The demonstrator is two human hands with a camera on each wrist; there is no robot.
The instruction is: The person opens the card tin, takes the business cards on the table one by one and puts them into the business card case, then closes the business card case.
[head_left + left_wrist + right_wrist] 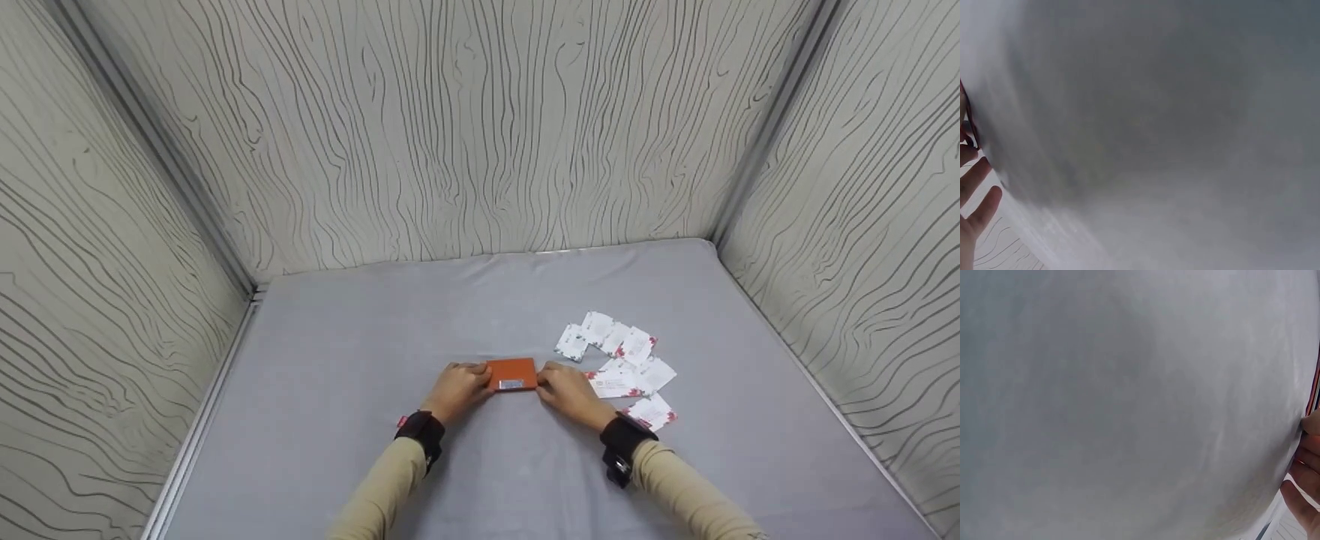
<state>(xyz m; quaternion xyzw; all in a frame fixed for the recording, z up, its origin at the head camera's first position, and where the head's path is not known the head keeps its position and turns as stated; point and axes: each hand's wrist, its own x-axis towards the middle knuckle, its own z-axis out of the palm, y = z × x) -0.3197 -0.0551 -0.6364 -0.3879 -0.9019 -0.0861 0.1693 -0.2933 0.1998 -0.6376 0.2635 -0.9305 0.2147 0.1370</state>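
Note:
A flat orange card holder (512, 369) with a small pale label near its close edge lies low over the grey cloth, between both hands. My left hand (457, 388) pinches its left side, and my right hand (570, 391) grips the right side. Only the dark-red rim of the holder shows at the border of the left wrist view, beside the left fingers (985, 205). In the right wrist view its layered edge (1313, 391) appears next to the right fingers (1306, 475). What the holder contains is hidden.
Several white cards (637, 345) with red and green floral corners lie loosely spread and overlapping to the right, some partly behind the right hand. Grey cloth (360, 322) covers the table. Wood-patterned panels (450, 135) stand at the back and both sides.

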